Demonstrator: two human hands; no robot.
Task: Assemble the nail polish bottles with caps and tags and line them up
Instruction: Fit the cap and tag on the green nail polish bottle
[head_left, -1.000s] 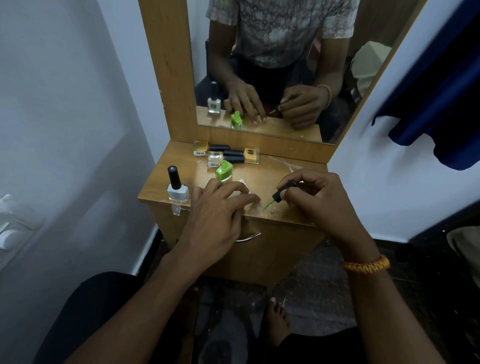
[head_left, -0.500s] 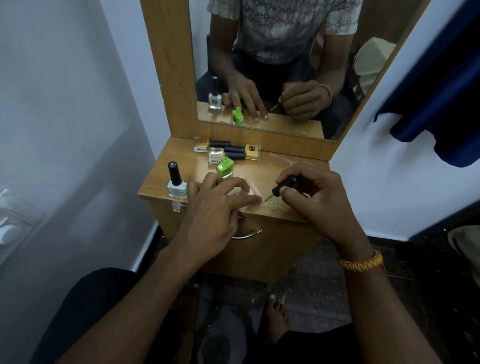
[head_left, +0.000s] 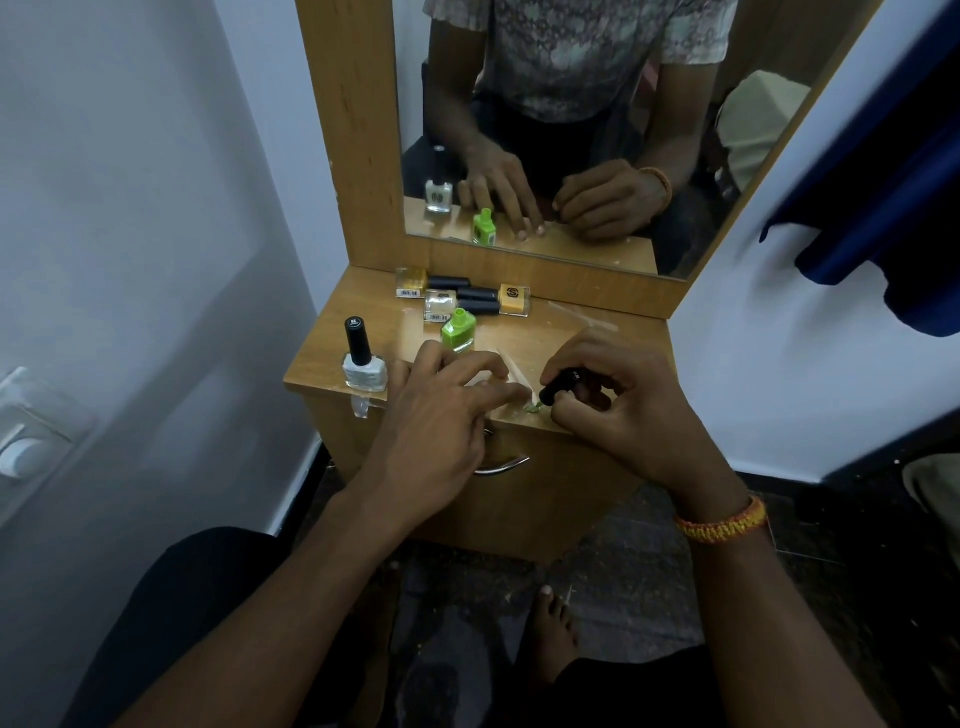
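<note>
My left hand (head_left: 441, 415) lies flat on the wooden shelf (head_left: 337, 358), fingers spread and pointing right. My right hand (head_left: 623, 405) pinches a black brush cap (head_left: 561, 387); its green brush tip touches the fingertip of my left index finger. An uncapped green nail polish bottle (head_left: 458, 331) stands just behind my left hand. A white bottle with a black cap (head_left: 363, 364) stands upright at the shelf's front left. Three capped bottles lie on their sides at the back: two yellow (head_left: 413, 283) (head_left: 511, 300) and one clear (head_left: 441, 306).
A mirror (head_left: 571, 130) in a wooden frame rises behind the shelf and reflects my hands and the bottles. A drawer handle (head_left: 501, 465) sits under the shelf. Blue cloth (head_left: 883, 208) hangs at the right. White walls close in on both sides.
My right hand has brought the brush down and left until its tip meets my left index fingertip. The left hand stays flat on the shelf.
</note>
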